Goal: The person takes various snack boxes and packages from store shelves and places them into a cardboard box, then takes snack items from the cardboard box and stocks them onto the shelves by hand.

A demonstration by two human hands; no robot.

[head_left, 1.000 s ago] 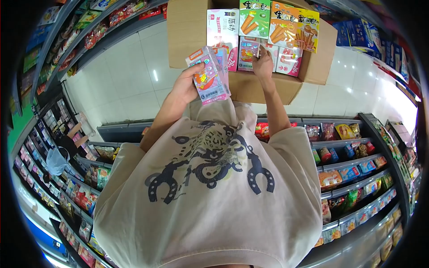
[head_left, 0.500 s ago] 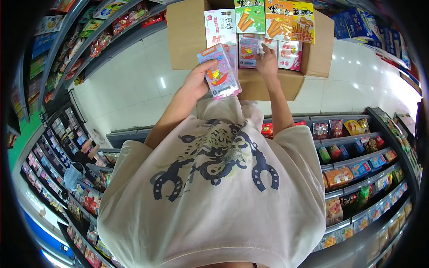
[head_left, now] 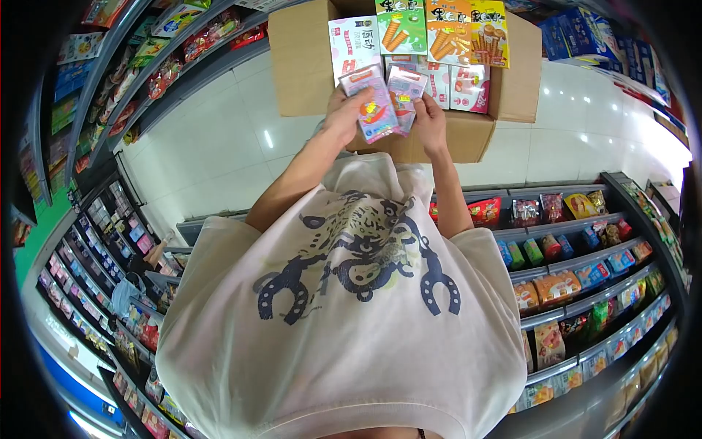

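My left hand (head_left: pixel 345 117) is closed around a stack of pink and lilac snack packets (head_left: pixel 376 123), its thumb lying across the front. Red-orange artwork and a yellow patch show on the top packet. Close beside it, my right hand (head_left: pixel 432 126) pinches the edge of a similar pink packet (head_left: pixel 406 86). The two sets overlap or touch in the middle. Both hands are over the near side of an open cardboard box (head_left: pixel 457 137). How many packets each hand holds, I cannot tell.
Along the box's far side are a green biscuit-roll pack (head_left: pixel 401 33), an orange pack (head_left: pixel 447 36), a yellow pack (head_left: pixel 488 35) and a white pack (head_left: pixel 355 45). White-and-pink packs (head_left: pixel 470 89) lie nearer. Stocked snack shelves (head_left: pixel 578 282) line the right, with more shelves (head_left: pixel 150 73) at left.
My right hand has come out of the box with a pink packet and moved toward me, beside the left hand's stack. My left hand has shifted slightly right, toward it.
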